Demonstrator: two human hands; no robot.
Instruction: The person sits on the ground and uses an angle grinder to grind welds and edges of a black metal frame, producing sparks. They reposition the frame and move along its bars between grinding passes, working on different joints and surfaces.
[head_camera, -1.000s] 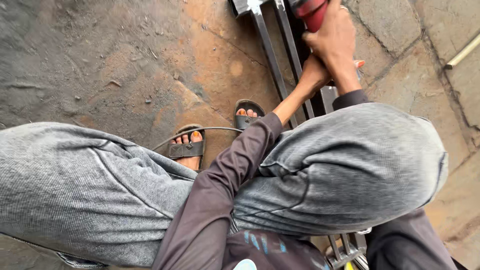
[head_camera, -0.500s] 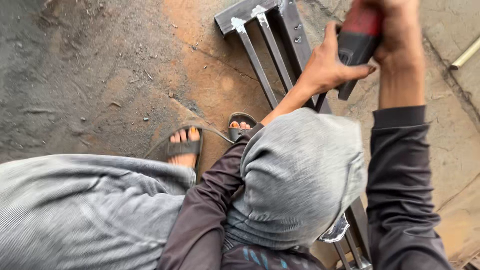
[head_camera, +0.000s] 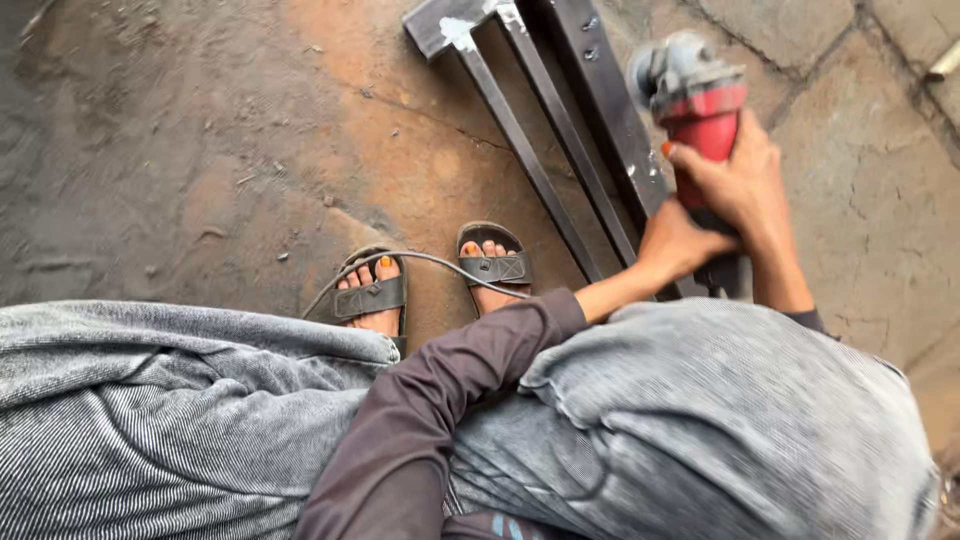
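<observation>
Two hands grip one tool: the right hand (head_camera: 745, 175) is wrapped round the red body of the angle grinder (head_camera: 700, 105), and the left hand (head_camera: 680, 245), just at its seven o'clock, closes on the dark rear grip. The grinder's grey head points to twelve o'clock, above the dark metal frame (head_camera: 570, 130) lying on the stained ground (head_camera: 200, 150). At nine o'clock of the hands, two sandalled feet (head_camera: 430, 280) stand with a grey cable (head_camera: 420, 260) looped across them. By my reading, the tool is being positioned over the bars; lowering it calls for a steady two-handed hold.
</observation>
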